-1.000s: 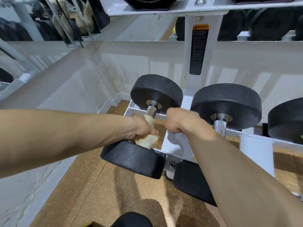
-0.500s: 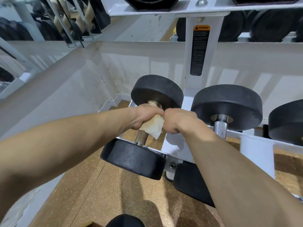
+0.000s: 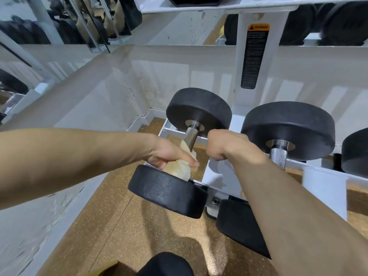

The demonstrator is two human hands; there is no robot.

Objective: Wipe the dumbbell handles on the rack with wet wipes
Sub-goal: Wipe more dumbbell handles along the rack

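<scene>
The leftmost black dumbbell [image 3: 169, 190] lies on the white rack [image 3: 219, 176], its knurled steel handle [image 3: 190, 136] bare at the far end. My left hand [image 3: 169, 154] grips a crumpled beige wet wipe [image 3: 179, 168] around the near end of that handle, right against the near weight head. My right hand [image 3: 225, 144] is curled in a fist over the rack's rail between the first and second dumbbell [image 3: 288, 126]; its fingers are hidden. The second dumbbell's handle [image 3: 278, 156] is partly behind my right forearm.
A third dumbbell [image 3: 356, 152] shows at the right edge. A white upright with a warning label [image 3: 254, 56] rises behind the rack, under an upper shelf [image 3: 199, 6] with more weights. A white wall [image 3: 89, 96] stands close on the left, over cork flooring [image 3: 119, 226].
My left hand slid the wipe up the handle to the far head, then back down to the near end. The right fist stayed on the rack.
</scene>
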